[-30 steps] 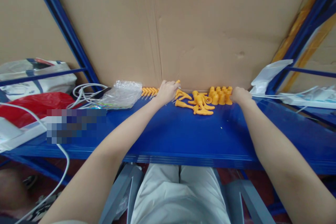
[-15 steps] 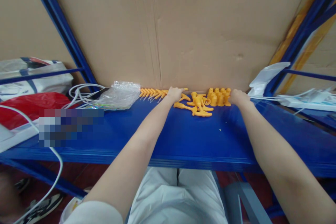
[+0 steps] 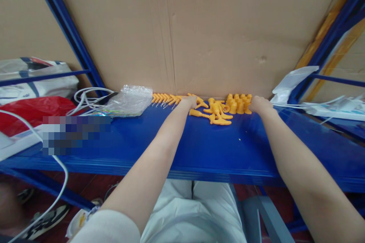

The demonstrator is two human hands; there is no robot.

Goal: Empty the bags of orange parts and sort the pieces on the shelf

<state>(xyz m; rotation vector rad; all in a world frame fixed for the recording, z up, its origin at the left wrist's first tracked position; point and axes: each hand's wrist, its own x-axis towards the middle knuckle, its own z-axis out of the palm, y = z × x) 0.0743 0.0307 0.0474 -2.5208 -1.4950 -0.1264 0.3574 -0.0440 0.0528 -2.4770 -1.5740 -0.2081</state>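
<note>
Orange plastic parts lie along the back of a blue shelf (image 3: 199, 148) against a cardboard wall. A row of small claw-shaped pieces with springs (image 3: 165, 99) lies left. A loose pile of claw parts (image 3: 218, 113) is in the middle, and a cluster of upright orange cups (image 3: 238, 103) stands right. My left hand (image 3: 189, 102) is curled, fingers closed on an orange claw piece (image 3: 199, 101) at the row's right end. My right hand (image 3: 259, 104) rests curled beside the cups, touching them; its fingers are hidden.
A crinkled clear plastic bag (image 3: 128, 100) and coiled white cables (image 3: 87, 98) lie at the left. A red bag (image 3: 31, 114) sits further left. White plastic packets (image 3: 293, 81) and cables lie at the right. Blue rack posts (image 3: 71, 34) flank the cardboard.
My left hand has shifted slightly right along the row toward the pile. The right hand has stayed beside the cups. The camera tilted a little.
</note>
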